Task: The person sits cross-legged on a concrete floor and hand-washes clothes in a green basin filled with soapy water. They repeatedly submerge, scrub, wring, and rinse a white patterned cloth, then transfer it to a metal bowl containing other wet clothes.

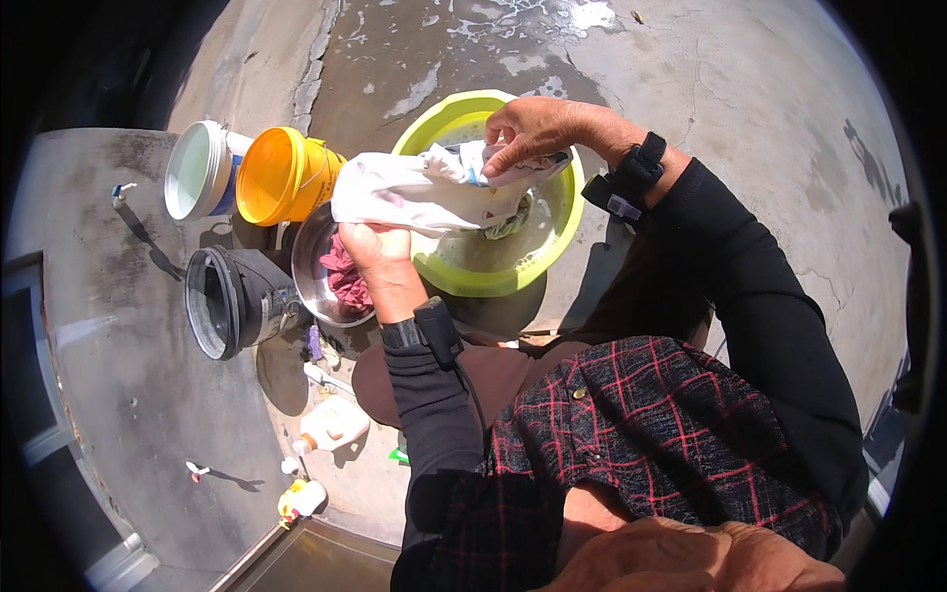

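Note:
A white garment (pixel 414 194) with some coloured print is stretched between my two hands above a lime-green plastic basin (pixel 492 285). My left hand (pixel 375 243) supports the garment's left end from below, its fingers hidden under the cloth. From above, my right hand (pixel 529 133) pinches the bunched cloth on the other end. Sudsy water (pixel 544 233) lies in the basin, and a greenish patterned cloth (pixel 510 222) shows just under the white one. Beneath my left wrist, a stainless steel bowl (pixel 307 259) holds a crumpled dark pink cloth (pixel 346 277).
A white bucket (pixel 200 170), a yellow bucket (pixel 277 177) and a dark bucket (pixel 237 300) stand left, by the grey wall (pixel 148 355). Nearer me are a white brush (pixel 325 376), a detergent jug (pixel 336 423) and a smaller bottle (pixel 305 497). Wet concrete (pixel 385 59) lies beyond the basin.

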The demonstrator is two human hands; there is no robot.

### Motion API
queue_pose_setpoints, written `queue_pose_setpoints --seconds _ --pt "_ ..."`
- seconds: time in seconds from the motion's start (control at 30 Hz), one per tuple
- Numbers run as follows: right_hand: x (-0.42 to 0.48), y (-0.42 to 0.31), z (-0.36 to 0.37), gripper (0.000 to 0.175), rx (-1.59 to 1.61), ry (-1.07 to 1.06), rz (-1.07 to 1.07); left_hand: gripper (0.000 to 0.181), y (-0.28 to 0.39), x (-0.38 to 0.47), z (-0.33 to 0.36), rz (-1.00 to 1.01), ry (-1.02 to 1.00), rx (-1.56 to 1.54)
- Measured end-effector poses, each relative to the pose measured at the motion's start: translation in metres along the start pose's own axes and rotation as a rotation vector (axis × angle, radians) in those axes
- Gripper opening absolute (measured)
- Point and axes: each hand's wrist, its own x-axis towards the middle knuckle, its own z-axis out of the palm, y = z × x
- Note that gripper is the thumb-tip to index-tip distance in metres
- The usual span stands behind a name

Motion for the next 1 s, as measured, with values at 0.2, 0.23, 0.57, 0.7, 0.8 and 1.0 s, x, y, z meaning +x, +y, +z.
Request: queue_pose_setpoints --seconds 0.2,0.23,0.57,0.7,0.8,1.0 --pt "-0.012 0.031 0.002 0.027 -0.464 -0.078 0.229 0.042 0.033 -0.003 -0.011 0.060 -0.053 -0.005" --pt "-0.011 0.036 0.000 0.026 -0.436 -0.009 0.207 0.042 0.036 -0.003 -0.011 0.059 0.027 -0.016" --pt "-0.007 0.067 -0.031 0.022 0.567 0.490 0.055 0.045 0.057 -0.010 -0.011 0.212 0.102 0.096" --pt "-0.001 0.075 -0.038 0.019 0.761 0.576 0.022 0.037 0.079 -0.010 -0.020 0.211 0.077 0.122" --pt "0.005 0.085 -0.047 0.018 0.873 0.604 0.013 0.030 0.101 -0.011 -0.031 0.260 0.238 0.038" --pt "-0.004 0.102 -0.072 0.018 0.982 0.769 -0.057 0.026 0.153 -0.026 -0.036 0.497 0.400 0.117"
